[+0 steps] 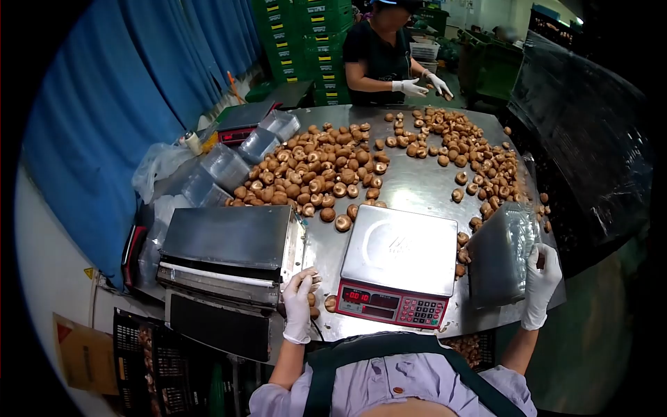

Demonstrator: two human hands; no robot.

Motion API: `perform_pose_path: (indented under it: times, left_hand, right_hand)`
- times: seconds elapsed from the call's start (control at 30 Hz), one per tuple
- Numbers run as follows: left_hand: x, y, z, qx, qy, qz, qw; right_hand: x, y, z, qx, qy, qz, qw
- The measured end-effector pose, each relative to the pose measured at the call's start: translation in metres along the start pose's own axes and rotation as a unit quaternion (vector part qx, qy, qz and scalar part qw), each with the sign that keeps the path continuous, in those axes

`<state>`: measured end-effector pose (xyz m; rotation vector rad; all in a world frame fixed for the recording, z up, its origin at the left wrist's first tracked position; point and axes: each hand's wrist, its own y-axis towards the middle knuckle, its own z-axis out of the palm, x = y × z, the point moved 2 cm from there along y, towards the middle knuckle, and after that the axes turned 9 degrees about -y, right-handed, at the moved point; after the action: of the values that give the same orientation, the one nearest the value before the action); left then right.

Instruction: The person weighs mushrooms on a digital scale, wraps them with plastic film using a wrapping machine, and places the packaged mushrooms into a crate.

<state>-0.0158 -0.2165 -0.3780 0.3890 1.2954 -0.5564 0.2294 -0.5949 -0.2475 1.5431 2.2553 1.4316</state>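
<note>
My right hand (543,285), in a white glove, is at the near right edge of the table. Its thumb and fingers pinch the rim of a stack of clear plastic trays (497,257). My left hand (299,306), also gloved, sits between the wrapping machine (226,236) and the scale (399,254). Its fingers are loosely bent and slightly apart, with nothing visible in them. A few mushrooms (330,303) lie close beside that hand. The scale's plate is bare, and its red display seems to read -0.010.
Brown mushrooms (316,167) form a big heap at centre left; more mushrooms (462,139) spread along the right. More clear trays (226,167) stand at the left beside a second scale (240,132). Across the table, a co-worker (379,62) with gloved hands stands before green crates (323,42).
</note>
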Motion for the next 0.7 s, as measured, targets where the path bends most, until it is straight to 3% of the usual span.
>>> perform_pose_path:
  times: [0.03,0.1,0.17,0.23,0.3,0.37,0.43,0.53,0.57,0.63,0.67,0.7]
  left_hand:
    - [0.000,0.004,0.002,-0.001,0.002,-0.001,1.000]
    - [0.006,0.011,0.006,-0.005,-0.042,-0.069,0.997]
    - [0.017,0.019,0.007,-0.010,-0.057,-0.101,0.993]
    - [0.023,0.024,0.013,-0.037,-0.096,-0.174,0.979]
    - [0.041,0.033,0.009,-0.034,-0.111,-0.182,0.976]
    - [0.053,0.041,0.006,-0.052,-0.145,-0.235,0.960]
    - [0.068,0.053,0.003,-0.061,-0.152,-0.254,0.953]
    - [0.090,0.073,0.000,-0.103,-0.171,-0.232,0.952]
    - [0.094,0.083,0.004,-0.104,-0.171,-0.235,0.951]
    - [0.101,0.104,0.012,-0.153,-0.195,-0.239,0.939]
    - [0.120,0.117,0.008,-0.128,-0.231,-0.245,0.933]
    - [0.121,0.128,0.013,-0.128,-0.230,-0.245,0.933]
  right_hand:
    - [0.019,0.001,0.004,0.001,0.001,0.001,1.000]
    - [0.066,0.003,0.016,-0.006,0.029,-0.197,0.980]
    - [0.091,-0.010,0.055,0.063,0.035,-0.294,0.953]
    - [0.093,-0.041,0.107,0.204,0.061,-0.367,0.905]
    - [0.091,-0.075,0.149,0.403,0.008,-0.426,0.810]
    - [0.070,-0.099,0.176,0.397,0.084,-0.428,0.808]
    - [0.085,-0.077,0.159,0.429,0.102,-0.398,0.804]
    - [0.093,-0.041,0.156,0.487,0.150,-0.219,0.832]
    - [0.088,-0.032,0.163,0.512,0.113,-0.164,0.835]
    - [0.078,-0.018,0.195,0.483,0.197,-0.095,0.848]
    - [0.077,-0.007,0.212,0.488,0.214,-0.069,0.843]
    - [0.072,0.001,0.233,0.521,0.217,0.030,0.825]
